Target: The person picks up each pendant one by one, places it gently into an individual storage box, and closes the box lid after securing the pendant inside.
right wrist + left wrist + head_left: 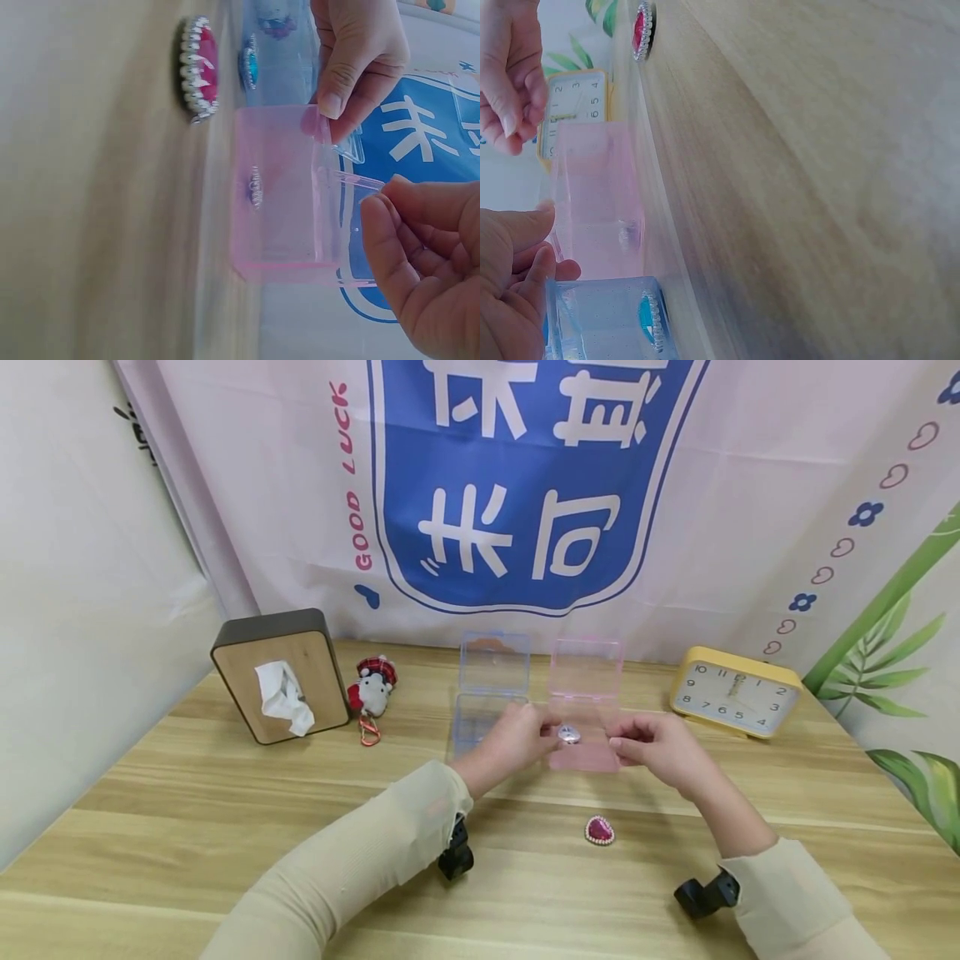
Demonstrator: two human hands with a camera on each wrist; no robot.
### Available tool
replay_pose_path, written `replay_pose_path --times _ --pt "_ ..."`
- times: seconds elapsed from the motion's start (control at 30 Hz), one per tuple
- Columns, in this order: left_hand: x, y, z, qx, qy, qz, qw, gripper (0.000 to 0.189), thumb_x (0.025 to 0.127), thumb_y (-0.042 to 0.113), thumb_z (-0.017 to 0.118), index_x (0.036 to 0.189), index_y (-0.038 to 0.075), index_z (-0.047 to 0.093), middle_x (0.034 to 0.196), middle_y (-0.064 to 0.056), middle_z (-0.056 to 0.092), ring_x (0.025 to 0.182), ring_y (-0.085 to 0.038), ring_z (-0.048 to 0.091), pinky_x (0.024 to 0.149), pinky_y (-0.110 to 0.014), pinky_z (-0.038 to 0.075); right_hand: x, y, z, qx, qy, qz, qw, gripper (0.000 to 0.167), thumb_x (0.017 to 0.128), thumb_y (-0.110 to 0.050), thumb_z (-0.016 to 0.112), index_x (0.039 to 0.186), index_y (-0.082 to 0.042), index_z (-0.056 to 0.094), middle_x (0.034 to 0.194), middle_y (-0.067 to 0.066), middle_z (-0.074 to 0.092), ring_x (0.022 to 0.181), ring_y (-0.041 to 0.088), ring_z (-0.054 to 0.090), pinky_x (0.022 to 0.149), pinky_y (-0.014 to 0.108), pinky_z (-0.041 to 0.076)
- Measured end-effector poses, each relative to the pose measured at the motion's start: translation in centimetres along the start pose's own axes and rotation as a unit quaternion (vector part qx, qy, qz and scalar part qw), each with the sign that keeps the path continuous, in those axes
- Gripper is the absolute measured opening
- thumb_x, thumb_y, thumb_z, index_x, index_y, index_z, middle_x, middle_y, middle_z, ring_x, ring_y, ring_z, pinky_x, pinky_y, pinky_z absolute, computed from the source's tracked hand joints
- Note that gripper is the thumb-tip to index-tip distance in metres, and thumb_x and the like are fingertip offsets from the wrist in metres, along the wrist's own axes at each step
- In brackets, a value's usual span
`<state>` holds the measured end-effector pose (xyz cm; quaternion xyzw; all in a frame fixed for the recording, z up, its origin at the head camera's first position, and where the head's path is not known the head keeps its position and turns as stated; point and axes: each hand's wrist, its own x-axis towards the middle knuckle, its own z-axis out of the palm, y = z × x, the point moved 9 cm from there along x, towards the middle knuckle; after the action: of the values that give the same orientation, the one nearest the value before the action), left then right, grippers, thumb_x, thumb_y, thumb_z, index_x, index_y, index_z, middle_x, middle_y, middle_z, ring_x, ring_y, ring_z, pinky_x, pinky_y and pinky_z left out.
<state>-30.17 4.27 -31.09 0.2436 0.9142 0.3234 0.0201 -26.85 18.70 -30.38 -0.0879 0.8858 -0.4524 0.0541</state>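
Note:
A pink clear plastic box stands on the table with its lid raised. Inside it lies a pale rhinestone gem, seen side-on in the right wrist view. My left hand pinches the box's left rim between thumb and fingers. By the right side of the box is my right hand, fingers loosely bent and thumb near the index finger; nothing shows between them. Left of the pink box, a blue clear box also has its lid up and holds a blue gem. A red heart-shaped gem rests on the table in front.
A tissue box and a plush keychain with an orange clip stand at the left. On the right is a yellow clock. A printed cloth hangs behind the wooden table.

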Motion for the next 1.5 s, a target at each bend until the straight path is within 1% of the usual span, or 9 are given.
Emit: replay_pose_path --times 0.17,0.33,0.5,0.67,0.8,1.03,1.27,1.4,1.5 --pt "-0.1 0.2 -0.1 0.009 -0.001 0.005 0.9999 0.022 0.082 0.013 0.070 0.101 0.003 0.069 0.066 0.001 0.059 0.054 -0.007 0.045 0.044 -0.015 0.038 -0.7 0.3 0.5 0.004 -0.020 -0.011 0.9997 0.023 0.090 -0.006 0.057 0.105 0.011 0.059 0.091 0.018 0.063 0.080 0.020 0.061 0.071 0.029 0.056" --pt "-0.2 0.2 -0.1 0.014 -0.001 0.009 0.9999 0.024 0.082 0.013 0.070 0.103 0.003 0.069 0.066 0.001 0.059 0.055 -0.007 0.044 0.045 -0.014 0.037 -1.2 1.0 0.9 0.011 -0.042 -0.007 0.9990 0.024 0.089 -0.005 0.058 0.106 0.012 0.059 0.091 0.018 0.064 0.081 0.023 0.062 0.072 0.034 0.056" --pt "-0.1 0.3 -0.2 0.016 0.005 0.016 0.9997 0.023 0.081 0.014 0.070 0.102 0.003 0.069 0.067 0.001 0.059 0.055 -0.007 0.044 0.045 -0.015 0.038 -1.6 1.4 1.5 -0.006 -0.064 -0.003 0.9980 0.027 0.087 -0.009 0.061 0.107 0.009 0.061 0.093 0.013 0.065 0.083 0.019 0.059 0.072 0.031 0.056" --pt "-0.2 0.4 -0.2 0.010 0.007 0.022 0.9997 0.011 0.082 0.014 0.070 0.088 0.005 0.069 0.061 0.002 0.054 0.051 -0.005 0.041 0.042 -0.014 0.034 -2.0 1.5 2.1 -0.045 -0.082 -0.014 0.9955 0.023 0.085 -0.011 0.064 0.103 0.004 0.065 0.095 0.010 0.066 0.085 0.015 0.058 0.072 0.024 0.052" --pt "-0.2 0.6 -0.2 0.014 0.010 0.030 0.9994 0.007 0.082 0.014 0.069 0.081 0.007 0.067 0.058 0.003 0.050 0.049 -0.005 0.039 0.041 -0.014 0.032 -2.3 1.4 2.8 -0.053 -0.101 -0.030 0.9930 0.021 0.085 -0.011 0.065 0.101 0.001 0.067 0.095 0.009 0.067 0.086 0.016 0.058 0.074 0.026 0.051" --pt "-0.2 0.6 -0.3 0.018 0.013 0.042 0.9989 0.007 0.082 0.013 0.069 0.084 0.006 0.069 0.059 0.004 0.053 0.050 -0.005 0.040 0.042 -0.014 0.033 -2.9 1.8 4.1 -0.054 -0.132 -0.036 0.9891 0.026 0.083 -0.017 0.067 0.103 0.000 0.067 0.095 0.007 0.068 0.088 0.016 0.059 0.076 0.026 0.050" --pt "-0.2 0.5 -0.1 0.004 0.005 0.032 0.9995 0.011 0.083 0.012 0.068 0.089 0.004 0.069 0.061 0.002 0.056 0.049 -0.005 0.042 0.041 -0.014 0.035 -3.3 2.5 4.8 -0.031 -0.136 -0.031 0.9898 0.028 0.082 -0.018 0.069 0.102 0.001 0.068 0.099 0.011 0.069 0.088 0.014 0.060 0.074 0.020 0.050" --pt "-0.2 0.6 -0.2 0.015 0.011 0.036 0.9992 0.016 0.083 0.013 0.068 0.095 0.003 0.070 0.062 0.002 0.056 0.050 -0.006 0.041 0.042 -0.014 0.034 -3.3 2.7 5.2 -0.013 -0.139 -0.032 0.9897 0.028 0.080 -0.018 0.071 0.101 0.001 0.069 0.098 0.011 0.069 0.086 0.014 0.060 0.071 0.019 0.050" --pt "-0.1 0.6 -0.3 0.022 0.015 0.037 0.9989 0.019 0.083 0.013 0.068 0.098 0.003 0.070 0.062 0.001 0.056 0.051 -0.006 0.041 0.042 -0.014 0.032 -3.2 2.9 5.4 -0.015 -0.139 -0.034 0.9896 0.027 0.079 -0.019 0.072 0.099 -0.001 0.070 0.097 0.010 0.069 0.087 0.015 0.059 0.071 0.020 0.049"
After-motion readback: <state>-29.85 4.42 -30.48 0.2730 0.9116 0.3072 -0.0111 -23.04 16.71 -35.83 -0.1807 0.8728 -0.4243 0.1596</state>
